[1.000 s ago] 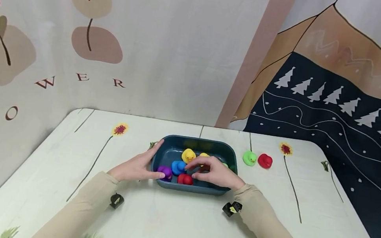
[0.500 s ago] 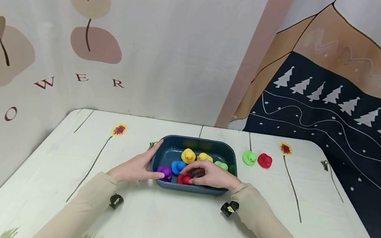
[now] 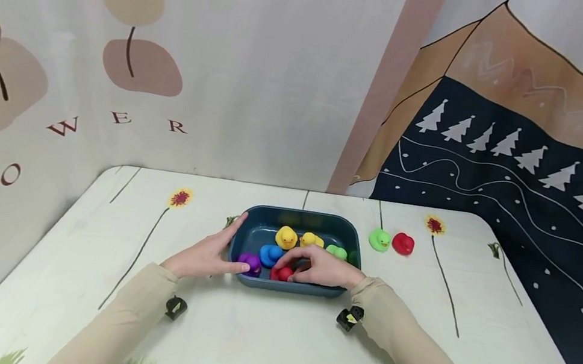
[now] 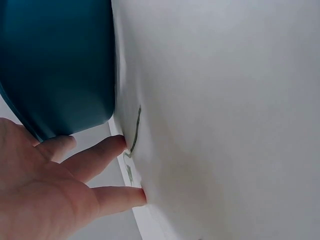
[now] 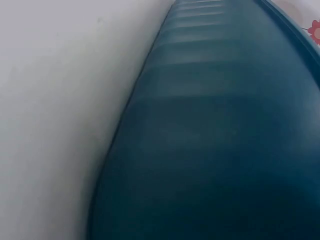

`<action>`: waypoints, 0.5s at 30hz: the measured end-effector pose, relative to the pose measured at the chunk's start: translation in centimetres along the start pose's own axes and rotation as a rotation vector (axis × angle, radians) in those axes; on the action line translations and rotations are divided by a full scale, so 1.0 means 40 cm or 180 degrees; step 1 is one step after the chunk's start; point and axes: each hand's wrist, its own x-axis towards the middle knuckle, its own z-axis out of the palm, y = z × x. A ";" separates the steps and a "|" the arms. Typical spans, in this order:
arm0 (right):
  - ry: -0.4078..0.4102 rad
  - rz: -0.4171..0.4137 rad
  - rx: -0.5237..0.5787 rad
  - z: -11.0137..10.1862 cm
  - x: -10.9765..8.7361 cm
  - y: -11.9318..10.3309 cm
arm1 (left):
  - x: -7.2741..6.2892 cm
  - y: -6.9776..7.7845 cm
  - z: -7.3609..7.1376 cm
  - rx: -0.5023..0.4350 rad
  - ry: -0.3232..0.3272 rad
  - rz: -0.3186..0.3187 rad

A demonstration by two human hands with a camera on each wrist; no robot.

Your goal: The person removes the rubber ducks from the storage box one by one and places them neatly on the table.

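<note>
A dark blue-green basin (image 3: 286, 287) stands mid-table with several small rubber ducks in it. My left hand (image 3: 206, 258) lies at its left end, thumb over the front-left corner beside a purple duck (image 3: 248, 261). In the left wrist view the fingers (image 4: 95, 159) of that hand extend, spread, along the basin's outer wall (image 4: 65, 75). My right hand (image 3: 327, 268) reaches in over the front rim, thumb and fingertips pinching a red duck (image 3: 280, 273), partly covered by the hand. A blue duck (image 3: 269, 256) sits just left of it. The right wrist view shows only the basin's side (image 5: 210, 130).
Toward the back of the basin are two yellow ducks (image 3: 286, 238) and a light green one (image 3: 337, 252). Outside, to the right, a green duck (image 3: 379, 239) and a red rubber duck (image 3: 403, 243) sit on the flower-print tablecloth (image 3: 249, 347). A printed curtain (image 3: 260, 81) hangs behind.
My right hand has moved slightly left and down, its fingers closing on the red duck in the basin. The left hand has stayed at the basin's left end.
</note>
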 end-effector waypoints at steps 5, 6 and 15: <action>0.0059 0.0014 0.0080 -0.003 -0.004 -0.002 | 0.001 -0.002 0.002 0.0015 -0.0001 -0.0005; 0.0076 0.0025 0.0101 -0.004 -0.005 -0.002 | 0.001 -0.002 0.002 0.0012 0.0001 -0.0009; 0.0193 -0.0053 0.0063 -0.021 -0.013 -0.024 | -0.002 0.004 0.000 -0.0020 -0.0008 -0.0006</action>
